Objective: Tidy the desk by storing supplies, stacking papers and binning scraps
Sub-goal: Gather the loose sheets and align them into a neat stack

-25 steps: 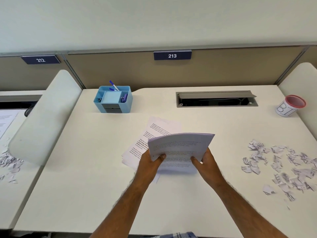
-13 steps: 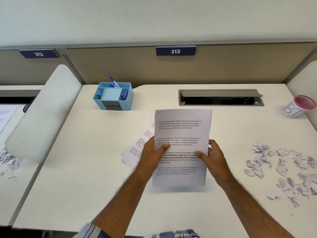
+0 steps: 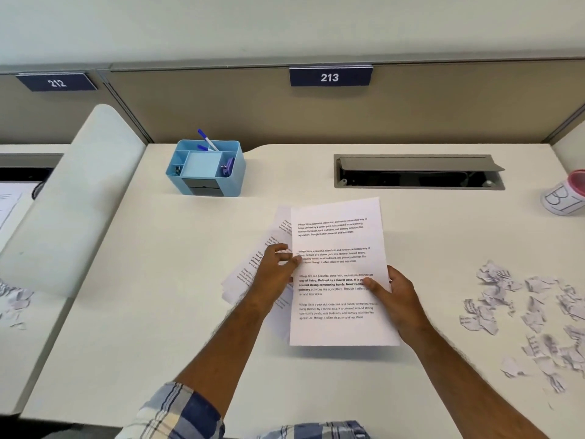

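White desk (image 3: 158, 312) w/ blue organizer (image 3: 207, 168), loose printed sheets (image 3: 253, 274), torn scraps (image 3: 531, 315) & a labelled cup (image 3: 566, 198).

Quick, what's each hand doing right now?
Left hand: open, fingers loose at the left edge of the sheets, not clearly gripping.
Right hand: closed on the sheets, thumb on top.

Matt white desk (image 3: 158, 280) showing smooth laminate, printed paper sheets (image 3: 338, 270) lying flat on it, crumpled paper scraps (image 3: 531, 312) right of sheets, glossy blue plastic organizer (image 3: 205, 167) sitting behind them
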`<state>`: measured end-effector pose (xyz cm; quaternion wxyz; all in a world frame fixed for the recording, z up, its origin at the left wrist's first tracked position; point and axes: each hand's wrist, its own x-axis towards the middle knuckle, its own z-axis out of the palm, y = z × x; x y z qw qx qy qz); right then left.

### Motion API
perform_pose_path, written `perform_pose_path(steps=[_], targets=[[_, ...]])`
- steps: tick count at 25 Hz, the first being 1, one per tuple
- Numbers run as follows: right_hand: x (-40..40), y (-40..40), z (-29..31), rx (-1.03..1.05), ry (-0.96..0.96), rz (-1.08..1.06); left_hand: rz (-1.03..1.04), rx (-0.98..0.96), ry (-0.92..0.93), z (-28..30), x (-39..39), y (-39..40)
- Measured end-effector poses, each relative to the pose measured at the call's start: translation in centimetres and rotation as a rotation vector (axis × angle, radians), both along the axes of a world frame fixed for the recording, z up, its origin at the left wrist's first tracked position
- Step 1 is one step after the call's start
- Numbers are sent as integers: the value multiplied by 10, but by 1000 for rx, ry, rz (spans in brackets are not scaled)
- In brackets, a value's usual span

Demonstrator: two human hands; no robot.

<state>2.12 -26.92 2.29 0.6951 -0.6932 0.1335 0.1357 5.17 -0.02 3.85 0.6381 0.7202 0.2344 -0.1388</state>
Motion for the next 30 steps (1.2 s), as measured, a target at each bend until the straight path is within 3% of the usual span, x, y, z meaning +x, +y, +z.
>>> perform_pose_path(steps=[2,5,8,24,30], targets=[[0,-3,-11,-3,23,-30,11,219,17,-14,6,19],[-2,-7,-22,-40,44,-60,-40,694,75,-35,8,52],[-2,-11,-26,-64,42,-92,-100,884,136,-47,7,75],[5,-24,-38,-97,29,-140,-150,868,244,-55,14,94],[3,-25,-42,-86,25,-144,-269,899,317,-59,21,99]])
